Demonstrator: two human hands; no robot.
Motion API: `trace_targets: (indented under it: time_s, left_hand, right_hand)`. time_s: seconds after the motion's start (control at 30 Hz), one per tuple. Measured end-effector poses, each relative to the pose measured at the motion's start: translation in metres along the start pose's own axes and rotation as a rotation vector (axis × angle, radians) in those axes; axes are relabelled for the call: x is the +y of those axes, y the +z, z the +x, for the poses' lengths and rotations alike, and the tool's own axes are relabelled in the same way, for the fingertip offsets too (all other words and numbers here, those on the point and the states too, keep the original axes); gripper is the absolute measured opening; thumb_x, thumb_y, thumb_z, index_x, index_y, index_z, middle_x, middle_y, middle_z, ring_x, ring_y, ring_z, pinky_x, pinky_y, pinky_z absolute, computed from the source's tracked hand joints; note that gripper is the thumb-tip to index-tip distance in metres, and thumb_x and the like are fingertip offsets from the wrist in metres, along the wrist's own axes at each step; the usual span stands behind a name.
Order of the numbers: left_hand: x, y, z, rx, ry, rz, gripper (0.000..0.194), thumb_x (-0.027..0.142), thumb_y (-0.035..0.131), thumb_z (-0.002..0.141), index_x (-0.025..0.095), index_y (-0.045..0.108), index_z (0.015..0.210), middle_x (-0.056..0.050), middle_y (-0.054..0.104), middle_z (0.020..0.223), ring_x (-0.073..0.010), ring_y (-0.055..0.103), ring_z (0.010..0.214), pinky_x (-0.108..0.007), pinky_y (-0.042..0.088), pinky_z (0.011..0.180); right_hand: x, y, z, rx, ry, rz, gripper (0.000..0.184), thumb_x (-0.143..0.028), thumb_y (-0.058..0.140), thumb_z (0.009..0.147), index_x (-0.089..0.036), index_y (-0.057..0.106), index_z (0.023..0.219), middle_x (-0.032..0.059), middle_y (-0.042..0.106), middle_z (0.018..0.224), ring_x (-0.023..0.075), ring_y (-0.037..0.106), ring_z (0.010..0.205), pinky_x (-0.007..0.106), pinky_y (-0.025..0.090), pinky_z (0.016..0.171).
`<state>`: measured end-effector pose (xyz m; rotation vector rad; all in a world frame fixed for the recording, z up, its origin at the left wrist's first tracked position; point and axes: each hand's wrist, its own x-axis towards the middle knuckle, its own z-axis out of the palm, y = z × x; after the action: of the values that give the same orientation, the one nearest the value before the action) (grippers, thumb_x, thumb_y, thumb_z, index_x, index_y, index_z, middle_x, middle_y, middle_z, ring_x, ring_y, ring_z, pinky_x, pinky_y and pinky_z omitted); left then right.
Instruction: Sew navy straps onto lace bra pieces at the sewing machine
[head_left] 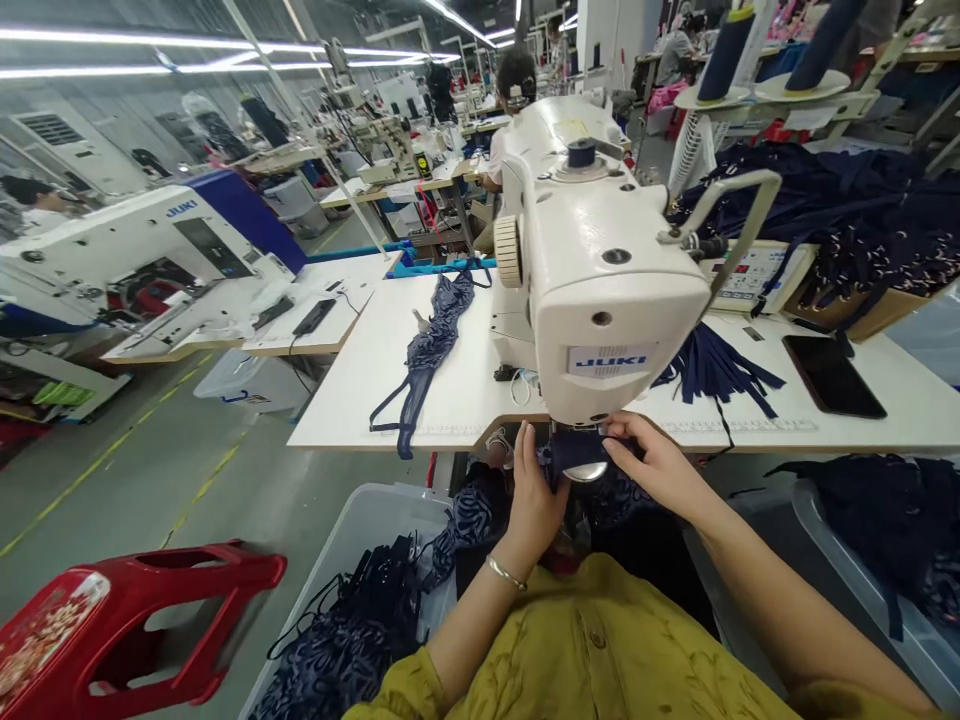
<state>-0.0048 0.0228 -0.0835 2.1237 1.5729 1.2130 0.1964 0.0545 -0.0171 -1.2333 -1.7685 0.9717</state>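
A navy bra [566, 448] lies under the head of a white JUKI sewing machine [604, 285], over a shiny metal part [586, 471]. My left hand [534, 505] is at its left side, fingers stretched up close together and pressing the fabric. On the other side, my right hand [651, 462] pinches the fabric between thumb and fingers beside the needle area. The needle itself is hidden by the machine head. Another navy patterned bra [439, 335] is spread on the white tabletop [352, 405] to the left.
A clear bin [390, 497] of bras stands below left, near a red stool [150, 620]. Navy straps [716, 370] and a phone [834, 375] lie on the right of the table. A heap of navy garments [840, 210] sits behind. Another JUKI machine [150, 250] stands left.
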Motion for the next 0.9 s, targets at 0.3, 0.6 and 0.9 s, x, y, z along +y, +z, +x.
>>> trace_targets:
  time_s: [0.3, 0.6, 0.9]
  left_hand:
    - [-0.017, -0.027, 0.008, 0.192, 0.106, 0.207, 0.091, -0.005, 0.043, 0.076, 0.019, 0.002, 0.153, -0.013, 0.013, 0.160, -0.0273, 0.013, 0.147, -0.053, 0.021, 0.118]
    - [0.008, -0.062, 0.021, -0.008, 0.777, 0.709, 0.061, 0.011, 0.057, 0.085, 0.044, 0.047, 0.135, 0.010, 0.044, 0.147, -0.0167, 0.015, 0.147, -0.045, 0.008, 0.121]
    - [-0.009, -0.059, 0.025, 0.037, 0.033, 0.730, 0.070, -0.003, 0.033, 0.085, 0.020, 0.025, 0.151, -0.015, 0.042, 0.148, -0.0333, 0.030, 0.141, -0.061, 0.023, 0.111]
  right_hand:
    - [0.002, 0.002, 0.006, -0.016, 0.017, 0.005, 0.028, -0.040, 0.051, 0.091, -0.023, 0.052, 0.113, 0.0026, 0.056, 0.090, 0.0176, 0.056, 0.086, 0.031, 0.046, 0.081]
    - [-0.001, 0.001, 0.010, -0.032, -0.019, -0.011, 0.026, -0.035, 0.051, 0.090, -0.023, 0.052, 0.113, 0.0023, 0.057, 0.082, 0.0190, 0.056, 0.077, 0.032, 0.047, 0.072]
    - [-0.011, -0.004, 0.009, -0.082, 0.063, 0.027, 0.018, -0.036, 0.049, 0.090, -0.022, 0.055, 0.101, -0.0004, 0.053, 0.081, 0.0162, 0.055, 0.076, 0.030, 0.045, 0.071]
